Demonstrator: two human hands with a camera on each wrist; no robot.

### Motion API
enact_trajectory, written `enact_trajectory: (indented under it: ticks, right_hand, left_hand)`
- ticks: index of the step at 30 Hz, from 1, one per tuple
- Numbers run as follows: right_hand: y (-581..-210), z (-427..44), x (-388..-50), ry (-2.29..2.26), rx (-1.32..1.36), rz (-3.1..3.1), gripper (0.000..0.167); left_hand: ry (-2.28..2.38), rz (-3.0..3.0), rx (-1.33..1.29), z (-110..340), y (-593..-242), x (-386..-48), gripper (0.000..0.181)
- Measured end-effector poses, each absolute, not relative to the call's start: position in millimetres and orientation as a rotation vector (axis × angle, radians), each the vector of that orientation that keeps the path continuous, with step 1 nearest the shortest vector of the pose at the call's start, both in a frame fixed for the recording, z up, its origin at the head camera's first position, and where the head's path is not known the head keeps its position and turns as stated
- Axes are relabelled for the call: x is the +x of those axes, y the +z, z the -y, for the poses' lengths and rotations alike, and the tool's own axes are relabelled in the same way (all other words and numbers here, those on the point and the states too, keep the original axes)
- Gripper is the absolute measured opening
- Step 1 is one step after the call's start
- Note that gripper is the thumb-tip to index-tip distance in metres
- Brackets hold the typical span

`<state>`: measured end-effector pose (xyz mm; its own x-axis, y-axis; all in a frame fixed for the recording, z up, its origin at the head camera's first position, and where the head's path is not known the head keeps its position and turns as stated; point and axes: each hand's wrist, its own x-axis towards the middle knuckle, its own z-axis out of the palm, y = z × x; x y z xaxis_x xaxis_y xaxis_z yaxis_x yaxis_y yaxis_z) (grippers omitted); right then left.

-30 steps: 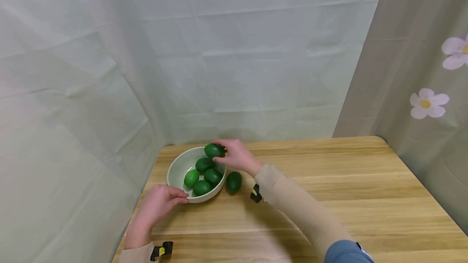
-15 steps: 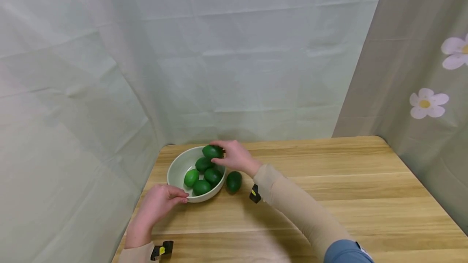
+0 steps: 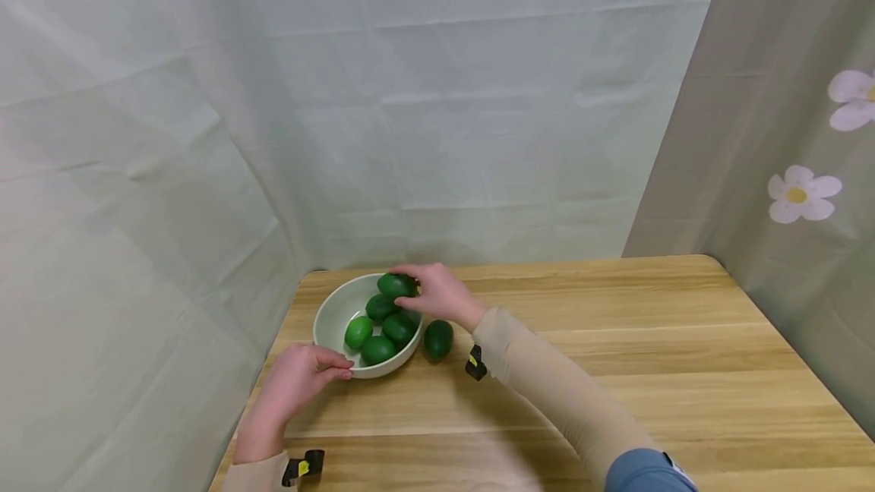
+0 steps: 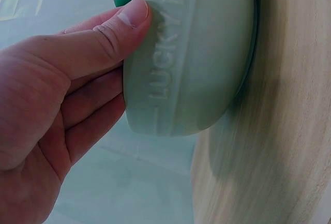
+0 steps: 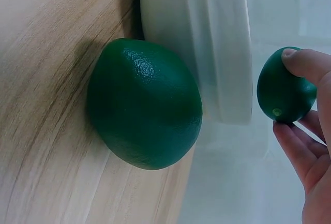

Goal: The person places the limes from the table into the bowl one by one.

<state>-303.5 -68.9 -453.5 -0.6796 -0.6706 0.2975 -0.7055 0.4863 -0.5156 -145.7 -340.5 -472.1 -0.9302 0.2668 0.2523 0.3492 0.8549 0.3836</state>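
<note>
A pale green bowl (image 3: 333,316) stands at the table's back left, with raised lettering on its side in the left wrist view. My left hand (image 3: 295,383) pinches its near rim between thumb and fingers. Inside lie a brighter green lime-like fruit (image 3: 358,332) and 3 dark green avocados (image 3: 377,351). Over the bowl's far right rim my right hand (image 3: 443,296) grips another avocado (image 5: 284,87), thumb on one side and fingers on the other. One more avocado (image 3: 438,340) sits on the table just right of the bowl.
The wooden table (image 3: 615,355) extends to the right of the bowl. Pale cloth (image 3: 478,135) hangs behind it and along the left. A flowered curtain (image 3: 766,120) hangs at the right.
My right hand has moved slightly left and down with the avocado, further over the bowl. The left hand keeps its place on the rim.
</note>
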Motion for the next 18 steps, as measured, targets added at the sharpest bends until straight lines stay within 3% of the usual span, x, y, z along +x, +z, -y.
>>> enact_trajectory:
  ticks: [18]
  right_hand:
    - [-457,82,-304,0.871,1.364,2.594,0.055]
  left_hand:
    - [-0.625,2.860,-0.467,340,-472,-146,0.011]
